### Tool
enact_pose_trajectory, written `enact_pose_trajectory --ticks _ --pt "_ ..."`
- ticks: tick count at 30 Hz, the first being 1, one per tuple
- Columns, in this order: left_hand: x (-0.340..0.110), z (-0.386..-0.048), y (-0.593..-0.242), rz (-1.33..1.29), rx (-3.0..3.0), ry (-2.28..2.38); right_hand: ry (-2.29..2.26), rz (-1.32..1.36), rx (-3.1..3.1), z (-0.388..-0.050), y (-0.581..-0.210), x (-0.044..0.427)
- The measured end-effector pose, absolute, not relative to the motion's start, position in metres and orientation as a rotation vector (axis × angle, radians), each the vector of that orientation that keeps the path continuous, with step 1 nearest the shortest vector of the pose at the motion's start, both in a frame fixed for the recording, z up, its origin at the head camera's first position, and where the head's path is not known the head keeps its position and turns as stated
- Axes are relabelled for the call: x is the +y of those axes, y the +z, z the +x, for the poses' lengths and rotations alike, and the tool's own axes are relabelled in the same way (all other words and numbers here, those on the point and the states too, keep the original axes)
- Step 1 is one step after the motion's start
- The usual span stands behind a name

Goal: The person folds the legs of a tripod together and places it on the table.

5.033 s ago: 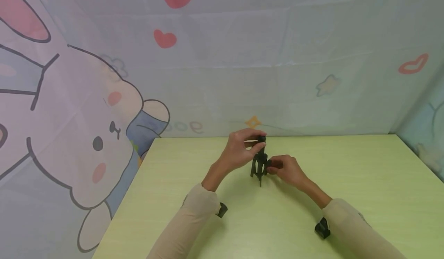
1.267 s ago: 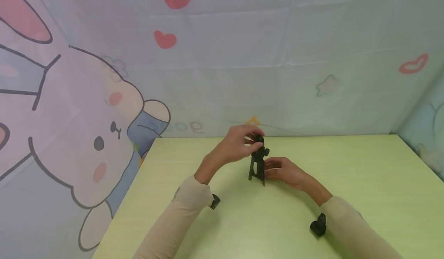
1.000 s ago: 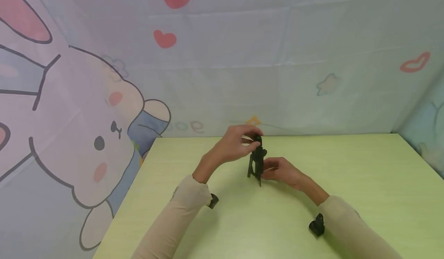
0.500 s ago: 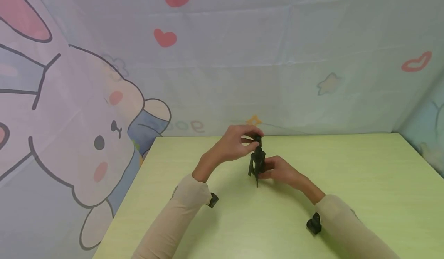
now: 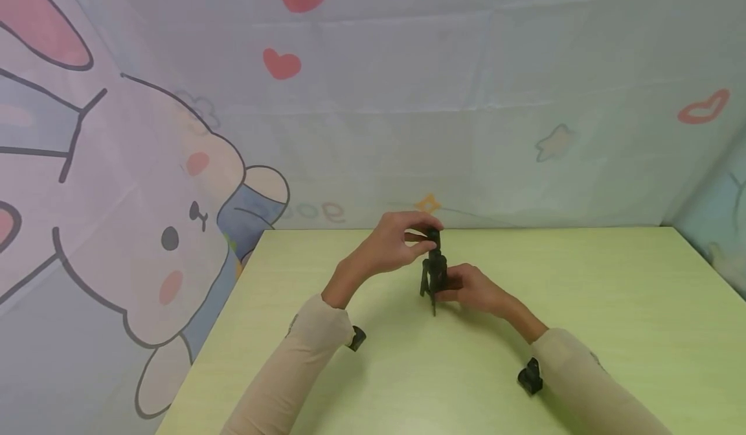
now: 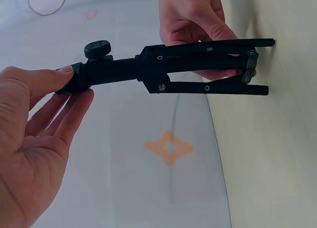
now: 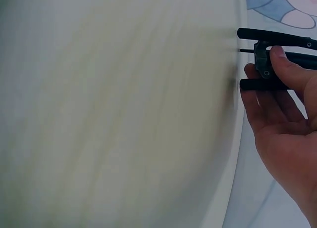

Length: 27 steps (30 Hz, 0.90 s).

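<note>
A small black mini tripod (image 5: 434,273) is held upright over the table's far half, its legs drawn close together. My left hand (image 5: 392,244) pinches its top end between thumb and fingers. In the left wrist view the tripod (image 6: 153,65) has a knurled knob (image 6: 97,49) on its upper tube and hinged braces between the legs. My right hand (image 5: 474,288) grips the lower legs from the right side. The right wrist view shows the right thumb on a leg brace (image 7: 261,60), with the fingers behind the legs. Whether the feet touch the table I cannot tell.
The light yellow-green table (image 5: 583,305) stretches out on both sides of the hands. Behind it hangs a pale backdrop cloth (image 5: 384,144) with hearts, and a large printed rabbit (image 5: 163,228) is on the left. A dark wrist camera (image 5: 530,378) hangs under the right sleeve.
Over five seconds the tripod has turned about its upright axis, back and forth. My right hand has shifted from the tripod's side to its lower legs. The left hand still pinches the top.
</note>
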<state>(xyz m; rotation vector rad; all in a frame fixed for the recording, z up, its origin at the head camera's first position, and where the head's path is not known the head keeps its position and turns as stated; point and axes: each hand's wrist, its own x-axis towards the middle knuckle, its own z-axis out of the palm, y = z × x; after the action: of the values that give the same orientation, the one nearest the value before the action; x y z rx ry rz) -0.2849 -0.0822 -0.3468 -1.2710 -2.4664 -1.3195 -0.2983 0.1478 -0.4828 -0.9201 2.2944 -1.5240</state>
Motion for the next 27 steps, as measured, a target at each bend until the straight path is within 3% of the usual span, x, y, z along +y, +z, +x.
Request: enact_pose_trajectory --ticks 13,27 --pt "-0.103 -0.283 -0.352 -1.144 -2.414 -1.482 -1.521 -0.936 2.321 -0.302 -0.48 0.181" --pt "-0.119 -0.285 -0.373 -1.038 -2.426 -1.58 -1.462 -0.775 2.532 -0.292 -0.457 0.213"
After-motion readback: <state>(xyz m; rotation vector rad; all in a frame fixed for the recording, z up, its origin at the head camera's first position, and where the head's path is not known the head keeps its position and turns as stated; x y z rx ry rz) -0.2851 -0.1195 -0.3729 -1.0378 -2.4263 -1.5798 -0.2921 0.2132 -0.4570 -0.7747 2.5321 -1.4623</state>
